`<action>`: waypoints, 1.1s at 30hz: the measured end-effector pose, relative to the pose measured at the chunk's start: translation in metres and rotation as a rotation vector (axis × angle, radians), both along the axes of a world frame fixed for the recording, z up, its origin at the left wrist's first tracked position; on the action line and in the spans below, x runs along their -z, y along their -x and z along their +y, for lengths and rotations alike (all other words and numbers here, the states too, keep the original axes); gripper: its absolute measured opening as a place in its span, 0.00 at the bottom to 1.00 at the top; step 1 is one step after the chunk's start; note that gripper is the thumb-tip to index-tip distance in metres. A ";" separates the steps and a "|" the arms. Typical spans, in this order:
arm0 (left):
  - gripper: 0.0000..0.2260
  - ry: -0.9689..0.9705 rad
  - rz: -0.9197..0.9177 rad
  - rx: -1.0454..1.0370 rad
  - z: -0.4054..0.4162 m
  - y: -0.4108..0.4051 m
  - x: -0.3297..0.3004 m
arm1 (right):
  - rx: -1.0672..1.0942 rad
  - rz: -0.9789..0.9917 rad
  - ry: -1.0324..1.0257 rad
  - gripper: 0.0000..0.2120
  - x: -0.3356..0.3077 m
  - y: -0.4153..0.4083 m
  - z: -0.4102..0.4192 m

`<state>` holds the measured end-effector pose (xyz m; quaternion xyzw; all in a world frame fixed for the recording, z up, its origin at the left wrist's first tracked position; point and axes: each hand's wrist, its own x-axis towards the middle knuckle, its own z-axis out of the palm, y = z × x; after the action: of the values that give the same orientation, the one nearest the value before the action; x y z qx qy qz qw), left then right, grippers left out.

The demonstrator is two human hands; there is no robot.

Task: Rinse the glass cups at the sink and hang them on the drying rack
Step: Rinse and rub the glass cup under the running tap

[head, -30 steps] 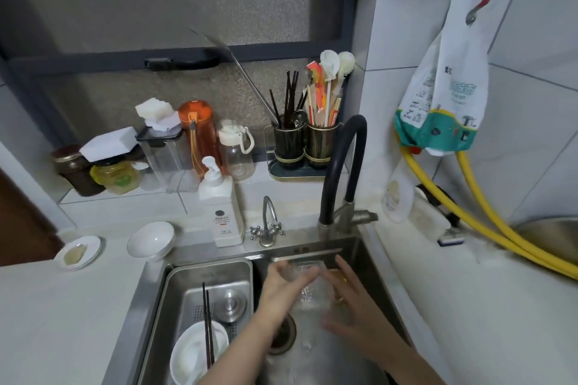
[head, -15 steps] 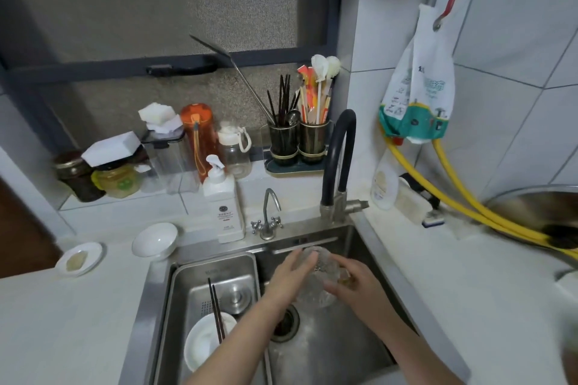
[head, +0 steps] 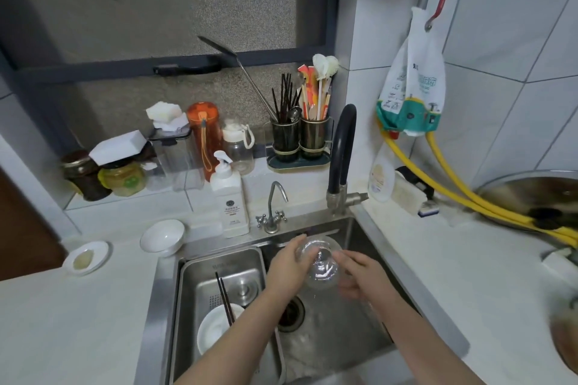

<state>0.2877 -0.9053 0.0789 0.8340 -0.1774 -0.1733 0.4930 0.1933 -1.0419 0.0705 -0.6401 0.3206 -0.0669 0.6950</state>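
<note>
A clear glass cup (head: 319,262) is held over the steel sink (head: 372,247), tipped so its round bottom faces me. My left hand (head: 286,269) wraps the cup's left side. My right hand (head: 364,275) holds its right side, fingers against the glass. The black gooseneck tap (head: 342,147) stands behind the cup at the sink's back edge. The drain (head: 291,312) lies below the cup, partly hidden by my left forearm. No drying rack is in view.
A steel basin (head: 250,259) in the sink's left half holds a white bowl (head: 212,328) and dark chopsticks (head: 223,294). A soap bottle (head: 230,200), a small tap (head: 275,206), a white bowl (head: 162,236) and jars line the back. Yellow hoses (head: 453,191) cross the right counter.
The cup has been turned between my hands from upright-looking to tipped with its bottom toward me. The camera has pulled back and swung slightly right.
</note>
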 end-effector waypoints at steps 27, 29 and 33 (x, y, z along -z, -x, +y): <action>0.23 -0.186 0.108 -0.188 -0.016 0.056 -0.006 | -0.231 0.188 -0.073 0.26 0.002 0.030 -0.026; 0.23 -0.181 0.131 -0.226 -0.013 0.064 -0.001 | -0.256 0.191 -0.067 0.24 0.005 0.036 -0.022; 0.23 -0.142 0.200 -0.270 -0.006 0.079 0.007 | -0.278 0.189 -0.071 0.21 0.015 0.044 -0.015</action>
<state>0.2085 -0.9116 0.0719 0.8615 -0.0012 -0.2000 0.4666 0.1494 -1.0564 0.0555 -0.6568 0.2948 0.1017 0.6865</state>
